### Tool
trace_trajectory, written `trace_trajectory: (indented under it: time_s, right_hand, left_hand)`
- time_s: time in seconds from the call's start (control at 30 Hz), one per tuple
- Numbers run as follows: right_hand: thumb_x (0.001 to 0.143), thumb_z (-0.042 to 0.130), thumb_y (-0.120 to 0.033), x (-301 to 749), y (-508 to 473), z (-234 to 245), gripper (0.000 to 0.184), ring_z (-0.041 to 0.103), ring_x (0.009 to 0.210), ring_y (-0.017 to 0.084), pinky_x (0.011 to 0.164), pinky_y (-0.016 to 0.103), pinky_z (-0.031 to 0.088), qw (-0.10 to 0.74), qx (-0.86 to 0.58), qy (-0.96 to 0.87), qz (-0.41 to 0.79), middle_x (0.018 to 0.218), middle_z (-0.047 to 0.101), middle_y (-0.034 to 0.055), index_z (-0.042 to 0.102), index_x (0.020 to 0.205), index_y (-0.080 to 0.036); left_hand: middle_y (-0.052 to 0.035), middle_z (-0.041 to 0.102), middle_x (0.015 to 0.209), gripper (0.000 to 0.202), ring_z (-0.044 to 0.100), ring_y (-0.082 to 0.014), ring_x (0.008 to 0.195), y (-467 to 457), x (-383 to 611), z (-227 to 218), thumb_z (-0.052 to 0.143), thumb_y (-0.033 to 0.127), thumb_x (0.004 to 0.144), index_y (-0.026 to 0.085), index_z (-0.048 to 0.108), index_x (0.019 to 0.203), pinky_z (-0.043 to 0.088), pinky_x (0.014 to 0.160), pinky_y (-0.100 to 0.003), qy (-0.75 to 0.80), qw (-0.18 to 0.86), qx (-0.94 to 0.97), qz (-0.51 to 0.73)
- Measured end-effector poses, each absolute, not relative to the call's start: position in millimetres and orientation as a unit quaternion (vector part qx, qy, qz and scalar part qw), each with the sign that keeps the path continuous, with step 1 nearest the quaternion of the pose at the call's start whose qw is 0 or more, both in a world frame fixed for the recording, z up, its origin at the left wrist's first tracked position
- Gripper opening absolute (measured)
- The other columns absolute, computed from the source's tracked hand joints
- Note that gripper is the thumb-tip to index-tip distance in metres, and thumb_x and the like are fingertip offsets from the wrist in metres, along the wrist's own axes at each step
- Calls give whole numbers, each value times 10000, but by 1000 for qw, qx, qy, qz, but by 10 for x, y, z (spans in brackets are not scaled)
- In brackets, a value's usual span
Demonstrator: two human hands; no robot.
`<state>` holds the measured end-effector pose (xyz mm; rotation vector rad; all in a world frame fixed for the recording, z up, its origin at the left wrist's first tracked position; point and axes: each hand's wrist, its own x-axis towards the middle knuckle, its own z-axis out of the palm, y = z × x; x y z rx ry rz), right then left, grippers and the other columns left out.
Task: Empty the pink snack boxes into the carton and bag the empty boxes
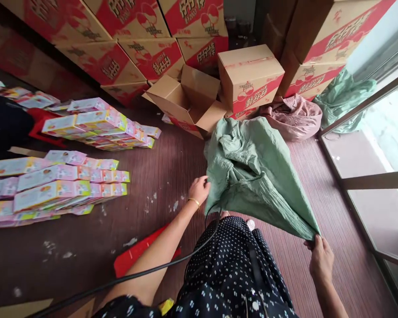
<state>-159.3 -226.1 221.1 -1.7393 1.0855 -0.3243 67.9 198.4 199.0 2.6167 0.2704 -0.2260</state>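
Observation:
A large green woven sack (268, 154) is stretched out in front of me above the floor, creased and bunched in its middle. At its left edge my left hand (199, 190) pinches the fabric between closed fingers. My right hand (321, 258) grips the sack's lower right corner, pulled out to a point. What lies inside or under the sack cannot be made out. Close beyond its far left side sits an open cardboard box (189, 99) with raised flaps.
Stacks of small colourful boxes (63, 176) cover the floor at left. Printed cartons (149, 57) are piled at the back, one closed carton (252, 79) nearer. A pink sack (295, 117) lies by the glass door (368, 183). A black cable (172, 263) crosses my left arm.

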Motion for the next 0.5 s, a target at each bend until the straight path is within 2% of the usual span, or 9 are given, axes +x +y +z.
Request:
trace_trajectory:
  time_s: [0.07,0.13,0.27,0.33,0.4,0.5]
  right_hand:
    - [758,589,-687,-1521,-2348,2171,471,540,582,185,627,318,471,542,-704,435,-146,579,584,9,546,694,-222]
    - [721,643,-735,-1463,-2398,2169,527,518,563,162,594,290,456,581,-686,413,-148,570,565,-5,532,684,-222]
    - [563,727,-832,-1580,-2391,2117,645,532,553,164,565,293,472,601,-675,421,-79,585,597,29,566,631,-211]
    - [516,719,-866,-1702,-2370,2034,676,567,570,192,578,324,505,580,-683,442,-39,618,639,60,608,627,-208]
    - [513,687,-882,-1797,-2357,1947,680,616,612,235,626,369,552,554,-694,460,-19,660,678,86,641,643,-215]
    - [567,635,-857,-1865,-2332,1887,622,695,713,308,740,433,610,500,-715,488,-17,709,712,101,658,669,-244]
  left_hand:
    - [-126,705,1229,435,626,-272,1203,1542,810,2054,574,266,946,205,694,1359,460,1130,-390,-28,232,967,-103]
    - [-113,708,1219,393,606,-275,1218,1094,908,2066,568,273,965,230,734,1318,430,1163,-403,-90,236,957,-144]
    - [-125,687,1277,400,563,-259,1300,472,1102,1915,455,239,1025,212,749,1295,367,1221,-390,-81,263,946,-173]
    - [-140,687,1279,365,572,-264,1309,340,1219,1782,491,214,1001,189,761,1245,378,1212,-385,-59,280,937,-201]
    - [-144,718,1185,310,633,-270,1226,301,1349,1641,550,232,974,173,761,1193,459,1132,-379,-26,302,921,-245]
    - [-113,723,877,381,724,-260,894,333,1577,1472,545,425,1006,142,723,1189,588,835,-354,29,344,882,-320]
